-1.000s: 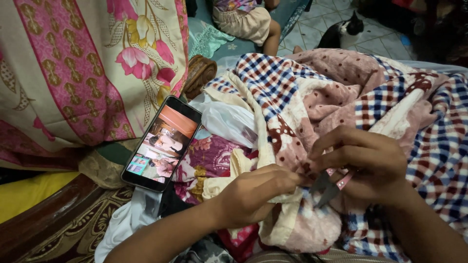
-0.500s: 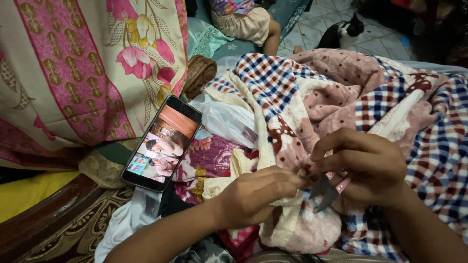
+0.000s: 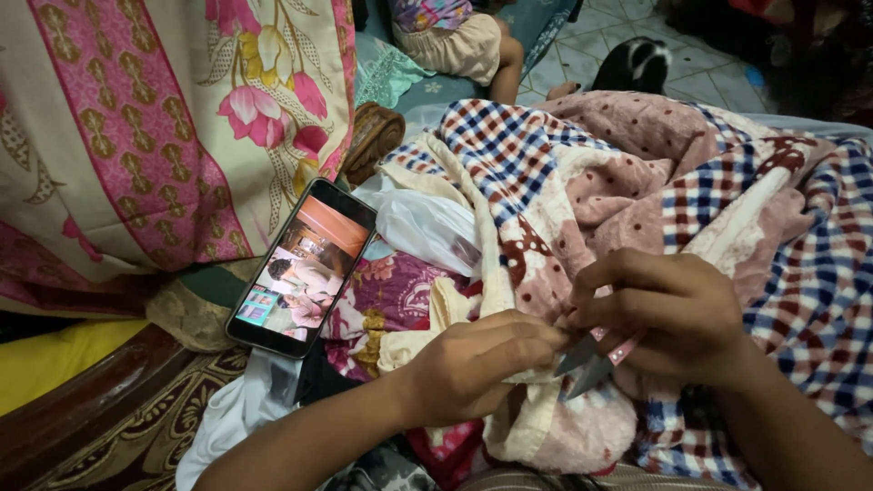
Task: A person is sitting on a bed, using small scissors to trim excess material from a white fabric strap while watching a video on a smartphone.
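Fabric point(image 3: 532, 273) pinched by left hand point(image 3: 473, 364) | right hand point(image 3: 668, 314) grips snips point(image 3: 587, 364)

Right hand point(image 3: 677, 314) snips cloth point(image 3: 546, 191) with thread snips point(image 3: 591, 364)

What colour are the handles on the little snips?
Pink, on the small snips in the right hand; seen from the head view.

left hand point(image 3: 473, 364): palm down, fingers curled, fingertips pinched together toward the right hand | right hand point(image 3: 668, 314): knuckles up, fingers bent inward in a closed grip | hands: fingertips nearly meeting | forearms: both bare, rising from the bottom edge
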